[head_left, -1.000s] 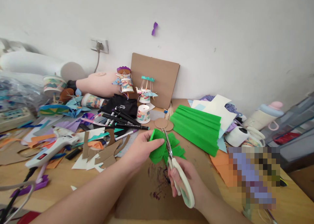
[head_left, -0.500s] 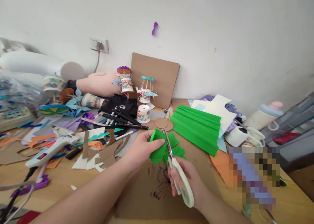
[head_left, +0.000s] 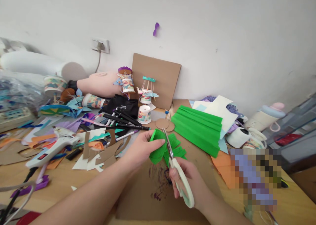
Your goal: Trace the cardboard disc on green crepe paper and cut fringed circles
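- the left hand (head_left: 140, 149) pinches a bunched piece of green crepe paper (head_left: 163, 147) between thumb and fingers, closed firmly on its left side, and holds it just above a brown cardboard sheet (head_left: 158, 188).
- the right hand (head_left: 189, 182) grips a pair of scissors (head_left: 177, 169) by their pale green handles, fingers through the loops and curled tight around them.
- the scissor blades point up and away from the person and run into the middle of the green crepe paper; they look nearly closed, though the folds of paper hide part of the blades, so how far they gape cannot be told for sure.
- the cardboard sheet under the hands lies on a wooden table (head_left: 61, 182) and bears dark purple smudges near its middle.
- just beyond the hands lie two small cardboard discs (head_left: 164, 123), and to their right a larger folded stack of green crepe paper (head_left: 198, 129) rests on the table.
- left of the hands lies a white glue gun (head_left: 53, 146) among cardboard scraps (head_left: 106, 152) and coloured paper offcuts.
- black marker pens (head_left: 123, 119) lie in a loose heap behind the left hand, near small decorated paper cups (head_left: 144, 114).
- a brown cardboard panel (head_left: 158, 78) leans against the white wall at the back.
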The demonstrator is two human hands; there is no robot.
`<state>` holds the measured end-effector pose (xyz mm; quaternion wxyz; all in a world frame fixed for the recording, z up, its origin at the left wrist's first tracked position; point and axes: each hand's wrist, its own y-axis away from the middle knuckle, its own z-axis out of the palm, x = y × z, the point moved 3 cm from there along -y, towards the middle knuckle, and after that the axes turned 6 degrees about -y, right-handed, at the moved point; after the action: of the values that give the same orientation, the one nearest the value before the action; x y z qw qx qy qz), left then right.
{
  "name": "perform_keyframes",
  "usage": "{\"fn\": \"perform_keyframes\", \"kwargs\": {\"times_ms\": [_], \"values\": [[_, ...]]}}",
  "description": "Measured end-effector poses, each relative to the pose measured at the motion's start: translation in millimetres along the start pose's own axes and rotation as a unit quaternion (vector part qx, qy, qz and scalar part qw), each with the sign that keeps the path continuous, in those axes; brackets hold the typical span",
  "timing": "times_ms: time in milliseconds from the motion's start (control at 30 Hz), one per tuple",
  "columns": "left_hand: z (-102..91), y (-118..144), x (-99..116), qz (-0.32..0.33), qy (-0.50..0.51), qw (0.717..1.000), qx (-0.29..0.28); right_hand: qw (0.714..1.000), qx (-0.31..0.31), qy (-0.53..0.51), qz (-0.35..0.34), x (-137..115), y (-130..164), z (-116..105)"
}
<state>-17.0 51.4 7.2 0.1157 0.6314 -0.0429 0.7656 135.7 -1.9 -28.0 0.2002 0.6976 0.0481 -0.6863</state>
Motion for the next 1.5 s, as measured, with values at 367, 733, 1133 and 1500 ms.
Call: {"fn": "perform_keyframes", "kwargs": {"times_ms": [367,733,1133,1500], "values": [[-1.4,-0.5,7.7,0.01,0.004,1.0,0.017,1.0,-0.001,-0.011,0.001,1.8,1.1,0.8],[2.2,1.2,8.4,-0.004,0.005,1.0,-0.014,0.999,-0.034,-0.009,-0.041,2.6,2.0,-2.5],[0.1,0.8,8.5,-0.011,-0.003,1.0,-0.019,1.0,-0.006,0.006,0.004,-3.9,2.9,1.5],[-14.5,-5.8,5.9,-0.027,0.061,0.996,0.057,0.998,0.059,-0.025,-0.009,-4.0,-2.1,-4.7]]}}
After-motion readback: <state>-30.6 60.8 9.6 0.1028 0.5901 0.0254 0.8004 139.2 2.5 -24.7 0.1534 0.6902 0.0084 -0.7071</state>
